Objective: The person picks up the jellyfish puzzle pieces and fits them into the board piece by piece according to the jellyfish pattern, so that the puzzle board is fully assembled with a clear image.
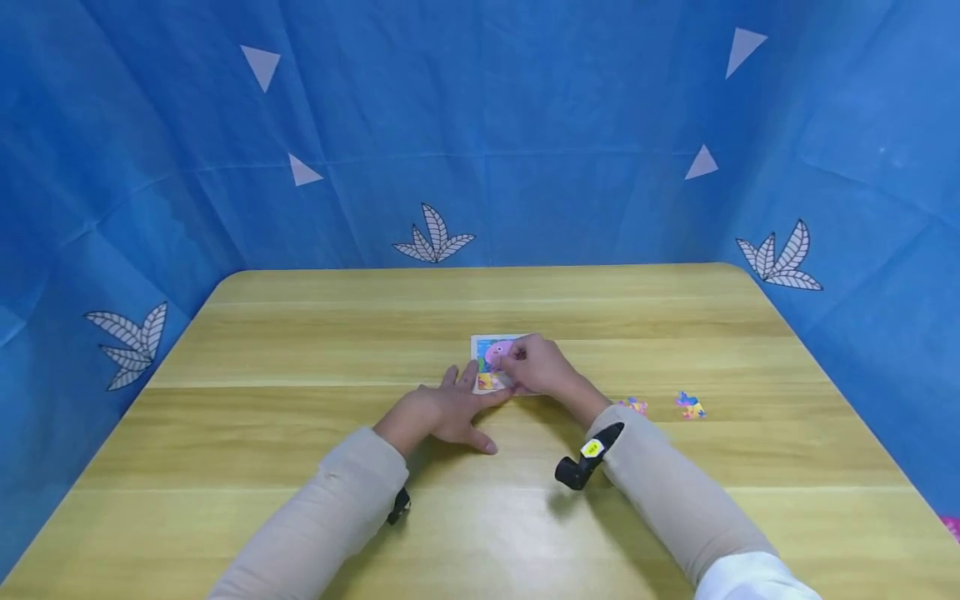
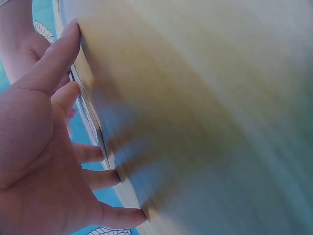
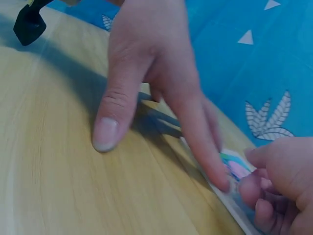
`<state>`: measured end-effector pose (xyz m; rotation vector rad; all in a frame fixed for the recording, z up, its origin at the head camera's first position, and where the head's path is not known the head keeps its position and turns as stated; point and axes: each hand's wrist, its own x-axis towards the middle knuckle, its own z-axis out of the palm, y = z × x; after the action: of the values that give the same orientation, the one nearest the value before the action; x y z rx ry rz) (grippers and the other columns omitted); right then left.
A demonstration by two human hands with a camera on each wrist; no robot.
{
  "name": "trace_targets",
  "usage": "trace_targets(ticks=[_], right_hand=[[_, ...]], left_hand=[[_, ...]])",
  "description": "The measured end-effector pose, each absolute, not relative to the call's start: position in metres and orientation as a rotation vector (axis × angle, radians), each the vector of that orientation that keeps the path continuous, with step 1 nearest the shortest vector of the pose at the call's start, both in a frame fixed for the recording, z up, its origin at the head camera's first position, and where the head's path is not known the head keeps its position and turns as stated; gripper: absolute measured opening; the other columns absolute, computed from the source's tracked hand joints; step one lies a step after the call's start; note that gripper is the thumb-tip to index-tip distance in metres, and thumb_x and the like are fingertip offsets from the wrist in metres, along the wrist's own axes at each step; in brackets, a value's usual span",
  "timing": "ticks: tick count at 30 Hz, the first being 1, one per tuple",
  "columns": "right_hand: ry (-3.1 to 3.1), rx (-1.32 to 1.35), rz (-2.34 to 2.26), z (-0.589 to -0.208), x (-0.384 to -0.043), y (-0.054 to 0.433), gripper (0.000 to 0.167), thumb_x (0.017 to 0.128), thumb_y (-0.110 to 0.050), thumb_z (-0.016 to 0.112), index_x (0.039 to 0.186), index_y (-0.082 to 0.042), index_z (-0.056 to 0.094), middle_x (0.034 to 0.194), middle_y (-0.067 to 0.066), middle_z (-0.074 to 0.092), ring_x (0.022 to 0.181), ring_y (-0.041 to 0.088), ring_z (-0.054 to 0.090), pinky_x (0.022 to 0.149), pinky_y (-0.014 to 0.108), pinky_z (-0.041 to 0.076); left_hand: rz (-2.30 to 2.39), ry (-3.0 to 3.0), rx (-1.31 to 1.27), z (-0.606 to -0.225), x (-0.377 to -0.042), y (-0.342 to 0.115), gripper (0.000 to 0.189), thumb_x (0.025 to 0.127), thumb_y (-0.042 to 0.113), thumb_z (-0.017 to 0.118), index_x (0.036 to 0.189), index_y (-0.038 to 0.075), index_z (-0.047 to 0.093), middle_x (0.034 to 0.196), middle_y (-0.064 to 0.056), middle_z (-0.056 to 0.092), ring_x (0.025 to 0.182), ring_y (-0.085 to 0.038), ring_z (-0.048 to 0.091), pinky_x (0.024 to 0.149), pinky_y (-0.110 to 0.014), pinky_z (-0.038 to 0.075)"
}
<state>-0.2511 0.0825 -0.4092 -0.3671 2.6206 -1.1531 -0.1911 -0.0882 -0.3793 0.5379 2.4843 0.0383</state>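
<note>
A small white-bordered jigsaw puzzle [image 1: 475, 343] with a pink cartoon pig's head lies flat on the wooden table. My left hand [image 1: 453, 412] is spread beside its near-left corner, palm down, and its fingertips touch the frame's edge. Over the puzzle's right part, my right hand [image 1: 542, 365] has its thumb and fingers drawn together. They pinch what looks like a puzzle piece [image 3: 266, 184], mostly covered by the fingers. That hand hides much of the picture. Two loose puzzle pieces lie to the right, one [image 1: 634, 405] partly behind the right wrist, the other [image 1: 691, 405] farther out.
The wooden table [image 1: 337, 333] reaches to a blue cloth backdrop [image 1: 480, 100] with leaf and triangle prints on the far side and both flanks. A black wrist camera [image 1: 581, 468] juts from the right sleeve, and another [image 1: 400, 505] shows under the left sleeve.
</note>
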Motion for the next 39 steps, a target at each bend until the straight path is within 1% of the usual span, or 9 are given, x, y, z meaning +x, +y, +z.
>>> trace_targets(ticks=[5, 11, 13, 16, 24, 29, 32, 35, 39], right_hand=[[2.630, -0.380, -1.217, -0.406, -0.250, 0.108, 0.026, 0.094, -0.030, 0.058, 0.083, -0.007, 0.063, 0.055, 0.003, 0.055, 0.046, 0.016, 0.051, 0.045, 0.026, 0.038], [2.608, -0.372, -1.195, -0.403, -0.247, 0.145, 0.021, 0.093, -0.027, 0.060, 0.091, -0.007, 0.063, 0.072, 0.008, 0.062, 0.056, 0.019, 0.059, 0.054, 0.030, 0.047], [2.613, -0.363, -1.173, -0.403, -0.245, 0.158, 0.020, 0.092, -0.026, 0.061, 0.091, -0.006, 0.063, 0.074, 0.008, 0.062, 0.058, 0.019, 0.060, 0.055, 0.031, 0.048], [2.636, -0.356, -1.127, -0.404, -0.240, 0.174, 0.019, 0.091, -0.024, 0.063, 0.091, -0.005, 0.063, 0.074, 0.008, 0.061, 0.058, 0.018, 0.060, 0.056, 0.031, 0.048], [2.690, -0.368, -1.015, -0.398, -0.231, 0.209, 0.022, 0.085, -0.025, 0.070, 0.091, -0.005, 0.063, 0.078, 0.004, 0.058, 0.069, 0.017, 0.052, 0.064, 0.030, 0.045], [2.644, -0.371, -0.991, -0.393, -0.227, 0.225, 0.027, 0.083, -0.025, 0.073, 0.095, -0.004, 0.061, 0.083, 0.005, 0.060, 0.074, 0.017, 0.054, 0.066, 0.030, 0.046], [2.583, -0.377, -1.020, -0.392, -0.224, 0.234, 0.029, 0.082, -0.022, 0.074, 0.098, -0.001, 0.060, 0.086, 0.007, 0.061, 0.075, 0.017, 0.058, 0.068, 0.031, 0.048], [2.557, -0.402, -1.025, -0.391, -0.221, 0.242, 0.032, 0.081, -0.021, 0.075, 0.099, 0.001, 0.060, 0.087, 0.007, 0.062, 0.076, 0.018, 0.058, 0.071, 0.032, 0.048], [2.573, -0.422, -0.992, -0.391, -0.218, 0.250, 0.033, 0.077, -0.022, 0.078, 0.097, -0.001, 0.062, 0.084, 0.005, 0.058, 0.077, 0.017, 0.052, 0.071, 0.031, 0.045]], left_hand=[[0.041, 2.488, 0.522, -0.380, -0.190, -0.087, 0.082, 0.079, 0.066, 0.059, 0.145, 0.052, 0.013, 0.158, -0.013, -0.011, 0.144, -0.041, -0.003, 0.098, -0.073, 0.023], [0.064, 2.490, 0.508, -0.380, -0.190, -0.087, 0.082, 0.078, 0.065, 0.060, 0.145, 0.053, 0.015, 0.159, -0.012, -0.009, 0.144, -0.041, 0.000, 0.099, -0.072, 0.024], [0.083, 2.483, 0.504, -0.380, -0.189, -0.087, 0.081, 0.078, 0.064, 0.060, 0.145, 0.053, 0.015, 0.159, -0.011, -0.010, 0.144, -0.041, -0.001, 0.100, -0.072, 0.022], [0.108, 2.476, 0.495, -0.381, -0.188, -0.088, 0.081, 0.079, 0.063, 0.061, 0.145, 0.052, 0.016, 0.159, -0.011, -0.010, 0.144, -0.041, -0.003, 0.101, -0.071, 0.021], [0.103, 2.481, 0.501, -0.381, -0.190, -0.087, 0.081, 0.079, 0.064, 0.060, 0.145, 0.054, 0.013, 0.158, -0.011, -0.012, 0.144, -0.040, -0.003, 0.103, -0.070, 0.018], [0.096, 2.484, 0.497, -0.380, -0.190, -0.086, 0.081, 0.079, 0.064, 0.060, 0.145, 0.054, 0.014, 0.159, -0.010, -0.011, 0.144, -0.039, -0.002, 0.104, -0.069, 0.018], [0.104, 2.484, 0.494, -0.380, -0.190, -0.086, 0.081, 0.078, 0.064, 0.061, 0.145, 0.054, 0.015, 0.159, -0.010, -0.010, 0.144, -0.039, -0.002, 0.104, -0.069, 0.018], [0.114, 2.484, 0.493, -0.381, -0.189, -0.086, 0.081, 0.078, 0.064, 0.061, 0.145, 0.053, 0.015, 0.159, -0.010, -0.010, 0.144, -0.039, -0.002, 0.104, -0.069, 0.018], [0.118, 2.485, 0.481, -0.380, -0.189, -0.085, 0.081, 0.078, 0.063, 0.062, 0.145, 0.053, 0.016, 0.159, -0.010, -0.010, 0.144, -0.039, -0.003, 0.104, -0.069, 0.017]])
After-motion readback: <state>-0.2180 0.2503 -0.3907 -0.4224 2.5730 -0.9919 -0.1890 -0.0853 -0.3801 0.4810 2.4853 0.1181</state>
